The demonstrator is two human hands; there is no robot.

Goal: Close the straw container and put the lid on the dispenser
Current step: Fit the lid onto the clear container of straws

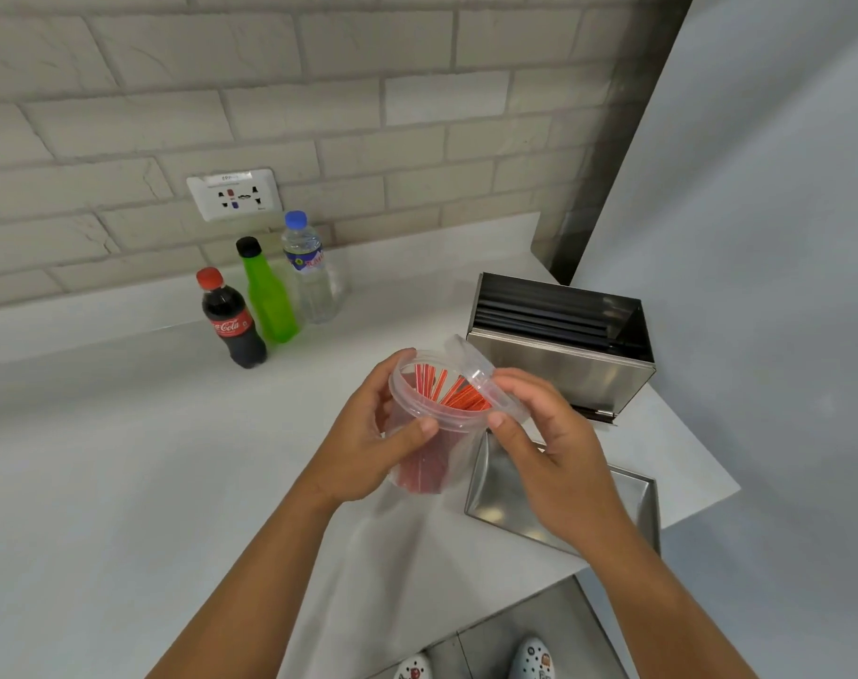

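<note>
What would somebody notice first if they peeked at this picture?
Probably the clear straw container full of bright red straws, held in the middle above the white counter: the left hand grips it while the right hand tilts its clear lid over the rim. Next, the open steel dispenser at the right, and three bottles by the brick wall, the green bottle brightest.
</note>
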